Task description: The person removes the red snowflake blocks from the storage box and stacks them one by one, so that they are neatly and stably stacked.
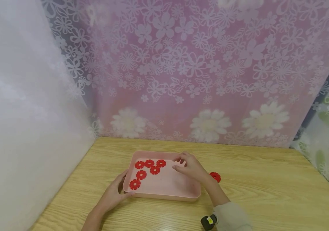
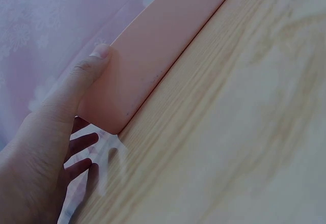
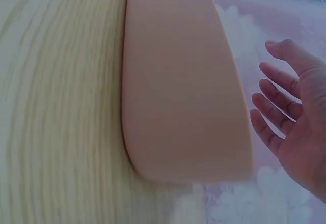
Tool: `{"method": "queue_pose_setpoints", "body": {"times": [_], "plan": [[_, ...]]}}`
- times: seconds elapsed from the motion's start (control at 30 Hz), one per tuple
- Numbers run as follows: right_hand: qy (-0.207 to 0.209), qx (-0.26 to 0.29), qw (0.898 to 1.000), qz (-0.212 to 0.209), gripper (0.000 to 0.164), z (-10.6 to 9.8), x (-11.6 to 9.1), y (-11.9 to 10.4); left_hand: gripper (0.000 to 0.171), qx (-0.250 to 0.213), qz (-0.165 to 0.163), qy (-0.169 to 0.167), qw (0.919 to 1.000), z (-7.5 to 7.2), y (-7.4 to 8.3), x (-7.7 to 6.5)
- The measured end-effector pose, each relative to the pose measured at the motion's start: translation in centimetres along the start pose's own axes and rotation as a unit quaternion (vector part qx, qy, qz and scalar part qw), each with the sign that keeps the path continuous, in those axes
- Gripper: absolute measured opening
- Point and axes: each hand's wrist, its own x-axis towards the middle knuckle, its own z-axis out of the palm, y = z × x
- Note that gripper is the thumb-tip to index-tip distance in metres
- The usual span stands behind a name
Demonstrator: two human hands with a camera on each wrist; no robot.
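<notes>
A shallow pink tray (image 1: 170,189) lies on the table, with several red notched plastic discs (image 1: 141,175) in its left part. My left hand (image 1: 113,194) holds the tray's near left corner. In the left wrist view its thumb (image 2: 94,63) lies against the tray's outer wall (image 2: 147,56), while the other fingers are around the corner and partly hidden. Above the tray's right half, my right hand (image 1: 191,166) hovers with parted, slightly bent fingers. Nothing shows in it in the right wrist view, where the hand (image 3: 295,112) is apart from the tray wall (image 3: 183,91).
More red notched plastic (image 1: 215,176) lies on the wooden table (image 1: 268,186) right of the tray, partly behind my right forearm; its count cannot be told. A black device (image 1: 208,222) is at my right wrist. A pink flowered curtain (image 1: 181,80) hangs behind the table.
</notes>
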Motion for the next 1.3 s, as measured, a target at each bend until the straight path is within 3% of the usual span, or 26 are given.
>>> {"method": "queue_pose_setpoints", "body": {"times": [0.3,0.63,1.03,1.3], "plan": [[-0.061,0.034,0.997,0.024,0.026,3.8,2.3,-0.2,0.094,-0.008,0.001,-0.005,1.0,0.0,-0.1,0.2],[-0.093,0.078,0.991,0.053,0.027,6.6,4.0,1.1,0.094,0.009,0.003,-0.004,0.9999,0.1,0.0,0.2],[-0.061,0.037,0.995,0.075,0.028,8.0,3.6,1.8,0.094,0.02,0.016,0.002,0.9997,0.1,0.0,0.0],[-0.059,0.001,0.995,0.08,0.036,8.6,3.9,1.8,0.094,-0.011,0.013,-0.007,0.9998,-0.1,-0.3,0.2]]}}
